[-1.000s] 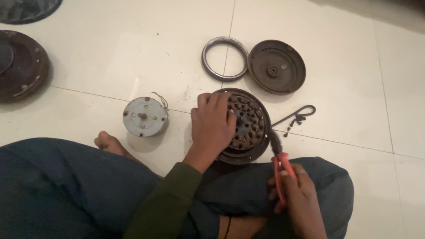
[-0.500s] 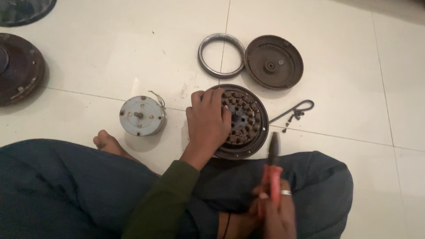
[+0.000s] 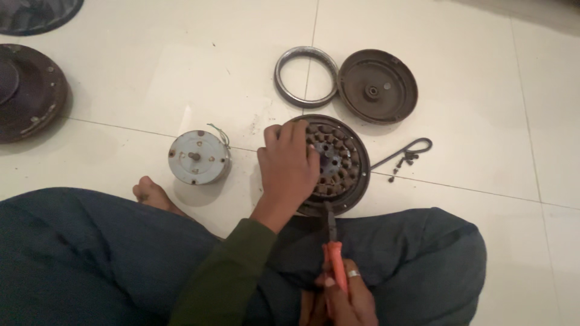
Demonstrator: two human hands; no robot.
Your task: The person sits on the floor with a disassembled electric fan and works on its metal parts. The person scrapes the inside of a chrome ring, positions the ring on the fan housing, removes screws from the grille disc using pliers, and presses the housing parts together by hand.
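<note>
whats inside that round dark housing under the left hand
Inside the round dark housing shows a ring of brownish coil windings around a small hub. The left hand covers its left part, so what lies there is hidden. The pliers in the right hand reach its near rim.

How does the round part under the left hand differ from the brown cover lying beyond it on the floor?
The slotted round part shows a ring of openings around a hub; the brown cover is a plain shallow dish with a small centre boss. The left hand rests on the slotted part, and the orange-handled pliers in the right hand reach its edge; the cover lies untouched. Both are dark, round and flat on the tiled floor.
</note>
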